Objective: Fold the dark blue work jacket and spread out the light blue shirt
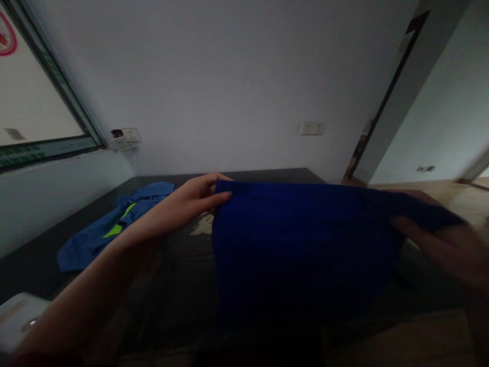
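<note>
A dark blue cloth [298, 239] is stretched between my two hands above the dark table, its lower part lost in shadow. My left hand [204, 196] pinches its upper left corner between thumb and fingers. At the right, my right hand [439, 239] grips the other end, blurred, with some of the fabric bunched over the fingers. Whether the cloth is a garment cannot be made out. Behind my left wrist lies a crumpled blue garment [91, 237] with bright yellow-green patches.
The dark table [26, 275] reaches back to the pale wall, which carries sockets [312, 128]. A beige patch [202, 224] shows on the table behind the cloth. A white object [21, 318] stands at the lower left. A framed window [42, 76] is at the upper left.
</note>
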`<move>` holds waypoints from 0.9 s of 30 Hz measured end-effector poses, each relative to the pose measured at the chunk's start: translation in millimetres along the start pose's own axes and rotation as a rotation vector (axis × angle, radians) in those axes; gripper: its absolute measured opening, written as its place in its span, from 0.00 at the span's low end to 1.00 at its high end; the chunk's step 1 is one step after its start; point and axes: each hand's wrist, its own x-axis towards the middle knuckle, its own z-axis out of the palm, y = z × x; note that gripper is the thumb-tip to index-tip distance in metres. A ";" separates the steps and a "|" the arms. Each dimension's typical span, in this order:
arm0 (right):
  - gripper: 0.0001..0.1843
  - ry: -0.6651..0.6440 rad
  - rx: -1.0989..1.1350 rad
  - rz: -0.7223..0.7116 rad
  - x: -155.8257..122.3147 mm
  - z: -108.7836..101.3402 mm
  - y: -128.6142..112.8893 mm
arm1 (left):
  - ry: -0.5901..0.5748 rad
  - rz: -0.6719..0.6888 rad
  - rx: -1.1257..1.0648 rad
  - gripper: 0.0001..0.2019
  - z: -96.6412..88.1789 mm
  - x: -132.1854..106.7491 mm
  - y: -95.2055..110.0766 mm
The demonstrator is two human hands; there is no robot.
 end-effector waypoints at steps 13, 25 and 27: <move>0.28 -0.068 0.376 0.373 123.5 133.2 88.1 | 0.097 -0.215 -0.308 0.14 -15.0 126.9 -151.9; 0.15 -0.512 0.660 0.854 131.5 287.7 190.3 | 0.242 -0.497 0.185 0.05 28.4 184.1 -315.3; 0.16 -0.561 0.638 0.883 116.6 304.6 206.0 | 0.251 -0.506 0.250 0.05 36.5 180.0 -331.9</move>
